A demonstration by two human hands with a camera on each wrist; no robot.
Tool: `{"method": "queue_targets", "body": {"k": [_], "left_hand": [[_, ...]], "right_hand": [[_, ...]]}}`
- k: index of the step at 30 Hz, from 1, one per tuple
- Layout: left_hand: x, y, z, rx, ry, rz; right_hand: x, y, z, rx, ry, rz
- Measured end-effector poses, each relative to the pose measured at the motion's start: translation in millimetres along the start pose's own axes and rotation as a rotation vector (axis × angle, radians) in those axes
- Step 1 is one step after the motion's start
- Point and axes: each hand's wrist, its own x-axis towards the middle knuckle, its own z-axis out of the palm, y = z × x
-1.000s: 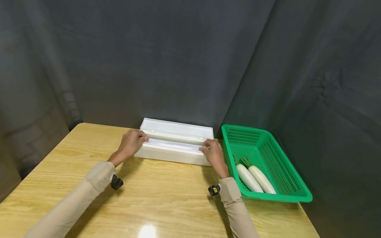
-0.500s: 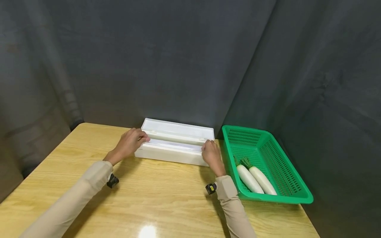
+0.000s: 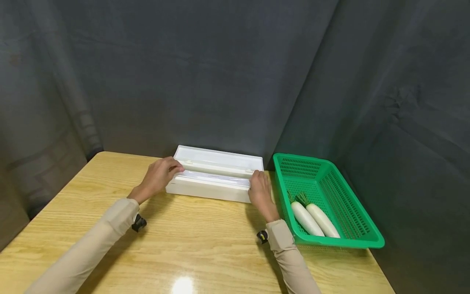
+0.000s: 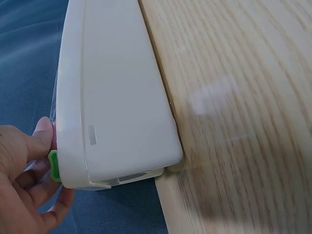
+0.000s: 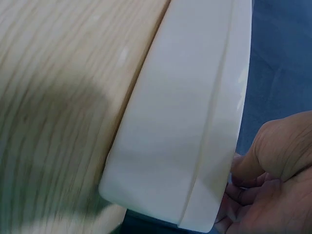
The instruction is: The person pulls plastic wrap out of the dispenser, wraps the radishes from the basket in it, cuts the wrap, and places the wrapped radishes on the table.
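Note:
A long white cling film dispenser [image 3: 209, 192] stands at the back of the table with its lid [image 3: 218, 158] tipped back. Clear cling film [image 3: 216, 178] stretches along its open top, slightly wrinkled. My left hand [image 3: 158, 176] pinches the film at the left end between thumb and finger. In the left wrist view that hand [image 4: 24, 170] is beside a small green piece [image 4: 54, 165] at the dispenser's end. At the other end my right hand [image 3: 261, 192] has its fingers curled on the film. The right wrist view partly hides its fingertips [image 5: 239, 195] behind the dispenser.
To the right a green plastic basket [image 3: 352, 204] holds two white radishes [image 3: 307, 219] with short green tops. Dark curtains [image 3: 220, 81] hang close behind the wooden table [image 3: 198, 237] and along its right side.
My right hand's fingers have curled in more at the film's right end. The film now looks slightly more wrinkled. My left hand has stayed nearly in place.

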Motion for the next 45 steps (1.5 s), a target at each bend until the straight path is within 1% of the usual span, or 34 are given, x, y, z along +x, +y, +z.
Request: {"method": "queue_targets", "body": {"k": [2, 8, 12, 15, 18, 21, 24, 27, 29, 32, 37, 39, 41, 45], "left_hand": [[0.1, -0.6, -0.1, 0.001, 0.004, -0.003], [-1.5, -0.8, 0.6, 0.004, 0.008, -0.013], [-1.6, 1.9, -0.3, -0.002, 0.015, -0.008], [-1.0, 3.6, -1.5, -0.003, 0.029, 0.008], [-0.7, 3.9, -1.9, -0.002, 0.049, 0.028], [-0.5, 3.5, -2.6, -0.007, 0.062, 0.042], [-0.9, 4.1, -2.9, -0.020, 0.058, 0.041], [-1.8, 5.4, -2.8, -0.033, 0.056, 0.036], [-2.3, 6.1, -2.3, -0.040, 0.059, 0.036], [-3.0, 7.5, -1.1, -0.047, 0.081, 0.044], [-4.0, 9.8, 1.0, -0.033, 0.142, 0.082], [-4.2, 10.6, 1.3, -0.040, 0.158, 0.087], [-4.4, 11.3, 1.0, -0.058, 0.174, 0.086], [-4.9, 11.9, -0.5, -0.106, 0.186, 0.064]], "right_hand": [[-0.1, 1, 1, 0.004, 0.010, -0.008], [-3.7, 4, 4, 0.023, 0.090, -0.067], [-5.5, 7, 1, 0.090, 0.125, -0.120], [-6.0, 6, -4, 0.131, 0.120, -0.158], [-6.1, 5, -8, 0.122, 0.105, -0.180], [-7.2, 4, -10, 0.109, 0.106, -0.171], [-8.8, 3, -11, 0.108, 0.094, -0.142], [-10.4, 3, -11, 0.135, 0.072, -0.117], [-10.8, 4, -10, 0.156, 0.075, -0.102], [-11.4, 5, -8, 0.198, 0.108, -0.087], [-13.1, 5, -6, 0.266, 0.163, -0.079], [-13.4, 4, -6, 0.289, 0.178, -0.074], [-13.5, 3, -7, 0.316, 0.196, -0.064], [-14.2, 2, -8, 0.352, 0.226, -0.046]]}}
